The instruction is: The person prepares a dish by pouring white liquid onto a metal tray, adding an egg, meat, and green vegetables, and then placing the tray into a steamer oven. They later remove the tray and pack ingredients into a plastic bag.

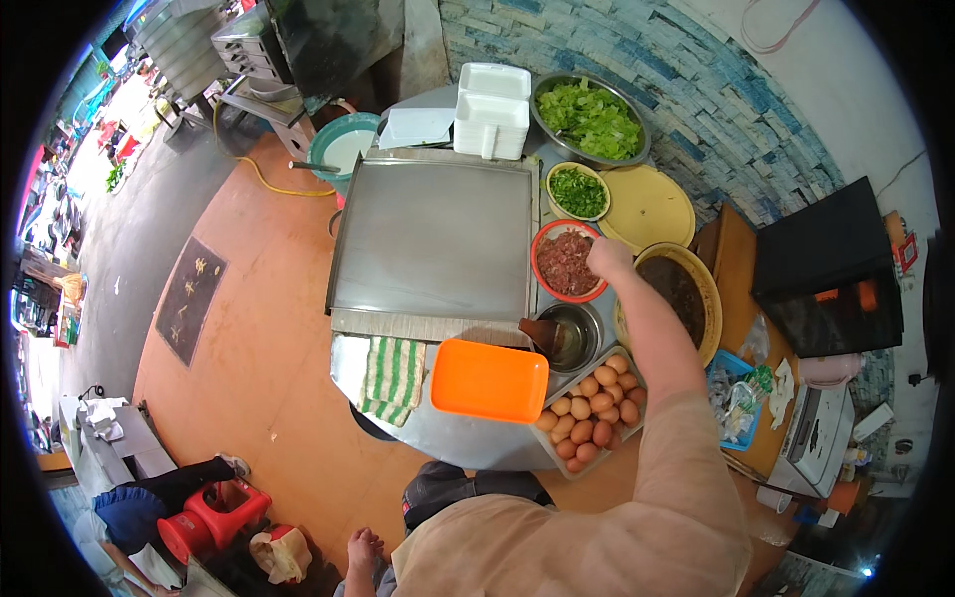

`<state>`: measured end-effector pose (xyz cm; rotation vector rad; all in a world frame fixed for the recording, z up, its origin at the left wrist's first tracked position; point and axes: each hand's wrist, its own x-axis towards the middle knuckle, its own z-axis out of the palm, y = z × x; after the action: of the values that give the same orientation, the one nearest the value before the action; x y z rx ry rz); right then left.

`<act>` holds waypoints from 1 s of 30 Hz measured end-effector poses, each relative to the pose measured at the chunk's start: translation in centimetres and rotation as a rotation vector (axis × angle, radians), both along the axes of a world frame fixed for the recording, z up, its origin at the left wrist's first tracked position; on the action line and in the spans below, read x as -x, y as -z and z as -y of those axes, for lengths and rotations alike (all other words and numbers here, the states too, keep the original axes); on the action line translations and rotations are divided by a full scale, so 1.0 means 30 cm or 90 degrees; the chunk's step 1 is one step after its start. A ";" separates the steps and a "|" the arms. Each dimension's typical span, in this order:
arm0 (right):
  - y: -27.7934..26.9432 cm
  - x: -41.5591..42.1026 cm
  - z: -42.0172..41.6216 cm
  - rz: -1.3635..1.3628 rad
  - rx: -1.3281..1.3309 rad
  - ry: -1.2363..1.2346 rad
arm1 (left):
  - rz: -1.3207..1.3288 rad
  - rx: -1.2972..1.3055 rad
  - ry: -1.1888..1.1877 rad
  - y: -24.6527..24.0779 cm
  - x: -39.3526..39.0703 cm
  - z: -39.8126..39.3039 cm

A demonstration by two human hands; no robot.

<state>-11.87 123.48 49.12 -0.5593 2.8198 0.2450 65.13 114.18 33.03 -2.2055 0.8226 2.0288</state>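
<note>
My right hand (610, 259) is closed at the right rim of a red bowl of minced meat (567, 263). Its fingers hide whether they grip a utensil. My left hand (364, 548) hangs low beside my body, loosely curled, with nothing visible in it. Left of the meat lies a flat metal griddle plate (440, 239), its surface bare. Behind the meat stands a bowl of chopped green onion (577, 191). On the near side, a metal pot of clear liquid (578, 339) holds a brush with a brown handle (539, 333). A yellow tub of dark sauce (675, 298) is partly behind my forearm.
An orange tray (489, 380), a striped cloth (392, 377) and a tray of eggs (597, 410) lie nearest me. White foam boxes (492, 112) and a bowl of lettuce (592, 119) stand at the back. A teal bucket of white liquid (342, 145) is left. Another person (142, 507) sits lower left.
</note>
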 end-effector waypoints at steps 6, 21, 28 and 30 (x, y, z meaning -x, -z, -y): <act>0.008 -0.176 0.071 0.045 0.033 -0.016 | -0.040 -0.009 -0.019 0.048 -0.008 0.008; 0.021 -0.050 0.087 -0.003 -0.033 -0.137 | -0.022 -0.005 -0.001 0.020 -0.007 0.056; 0.038 -0.037 0.020 -0.007 -0.102 -0.166 | 0.001 0.005 0.018 0.002 -0.007 0.050; 0.002 -0.086 0.012 0.002 -0.114 -0.181 | 0.001 0.001 0.013 0.008 -0.007 0.041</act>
<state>-9.30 123.11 49.06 -0.9149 2.6717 0.5435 65.35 112.95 32.80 -2.1916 0.8433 2.0172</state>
